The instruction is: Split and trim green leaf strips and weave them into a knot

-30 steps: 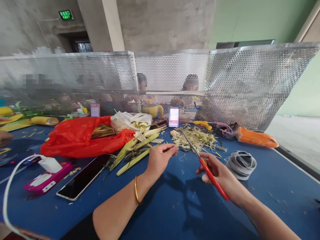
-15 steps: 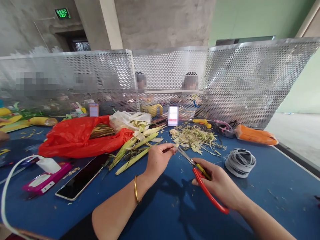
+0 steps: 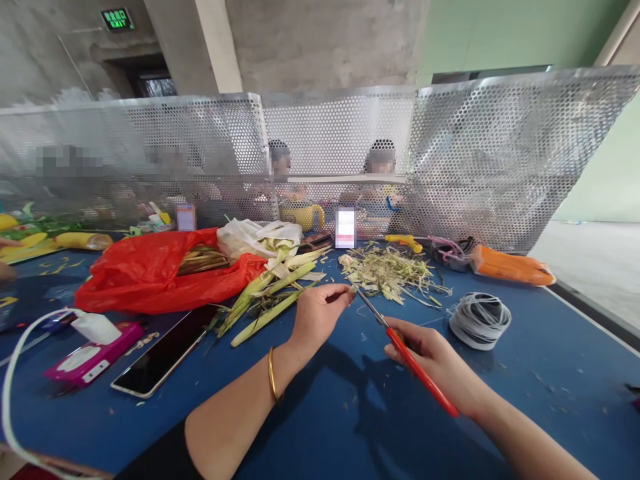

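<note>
My left hand (image 3: 316, 317) is pinched, thumb against fingertips, on a small pale bit that is too small to make out. My right hand (image 3: 436, 357) grips a pair of scissors (image 3: 420, 375) with red handles. Their blades point up and left, with the tips right at my left fingertips. Just beyond my hands lies a heap of shredded plant trimmings (image 3: 395, 272). Left of my left hand are long pale-green corn husks (image 3: 270, 317). A spool of grey cord (image 3: 481, 322) stands to the right of my right hand.
On the blue table (image 3: 310, 427) lie a red plastic bag (image 3: 135, 273), a black phone (image 3: 160, 357) and a magenta power strip (image 3: 90, 363). An orange packet (image 3: 513, 265) and a yellow glue gun (image 3: 404, 243) lie at the back. A perforated metal screen (image 3: 340, 127) crosses behind, with people beyond it.
The scissors' handles have closed together and the blades have come together at my left fingertips. My left hand has stayed nearly in place. The view has shifted slightly.
</note>
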Motion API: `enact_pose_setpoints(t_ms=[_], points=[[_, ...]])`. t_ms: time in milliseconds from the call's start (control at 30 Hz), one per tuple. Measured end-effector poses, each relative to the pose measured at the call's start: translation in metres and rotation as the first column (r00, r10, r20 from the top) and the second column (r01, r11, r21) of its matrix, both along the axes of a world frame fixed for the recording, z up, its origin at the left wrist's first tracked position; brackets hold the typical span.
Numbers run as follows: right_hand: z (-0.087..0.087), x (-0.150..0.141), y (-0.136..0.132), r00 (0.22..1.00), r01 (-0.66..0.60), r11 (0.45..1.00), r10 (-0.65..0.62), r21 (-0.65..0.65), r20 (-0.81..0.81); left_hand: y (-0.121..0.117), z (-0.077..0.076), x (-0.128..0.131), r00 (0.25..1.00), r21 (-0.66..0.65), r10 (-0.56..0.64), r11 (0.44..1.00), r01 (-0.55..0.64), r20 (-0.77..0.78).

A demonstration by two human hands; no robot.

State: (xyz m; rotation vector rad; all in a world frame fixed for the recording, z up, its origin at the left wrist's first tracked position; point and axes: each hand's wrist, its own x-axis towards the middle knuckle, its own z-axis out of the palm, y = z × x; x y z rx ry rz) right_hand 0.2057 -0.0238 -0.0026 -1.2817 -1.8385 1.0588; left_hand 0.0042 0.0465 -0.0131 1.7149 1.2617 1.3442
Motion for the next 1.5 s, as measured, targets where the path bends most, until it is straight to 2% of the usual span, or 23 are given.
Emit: enact_pose_setpoints(t_ms=[200,400,533,700,867,1133,1500], points=[[0.000,0.000,-0.001,1.000,0.004,1.000,-0.004,-0.007,0.002,0.000,0.001,-0.002,1.000,0.014,-0.012,1.000,0.013,-0.019],[0.001,0.000,-0.003,0.997,0.044,0.999,-0.045,0.027,0.069,0.000,0.001,-0.002,0.998,0.040,-0.036,0.998,0.038,-0.045],[0.002,0.000,-0.002,0.991,0.044,0.998,-0.049,0.045,0.125,-0.001,0.003,-0.002,0.998,0.013,-0.018,1.000,0.019,-0.053],[-0.003,0.001,0.001,0.985,0.088,0.992,-0.100,0.091,0.143,-0.001,0.003,-0.001,0.998,-0.006,0.015,1.000,-0.015,-0.054],[-0.008,0.002,0.000,0.986,0.085,0.991,-0.098,0.099,0.133,0.001,0.002,-0.002,1.000,-0.003,0.018,1.000,-0.018,-0.016],[-0.001,0.001,-0.001,0.925,0.097,0.985,-0.142,0.142,0.353,0.000,0.005,-0.002,1.000,-0.024,0.013,1.000,-0.013,-0.011],[0.003,-0.002,-0.004,0.937,0.053,0.985,-0.105,0.164,0.332,-0.001,0.004,-0.001,0.999,-0.021,0.007,1.000,-0.008,-0.037]])
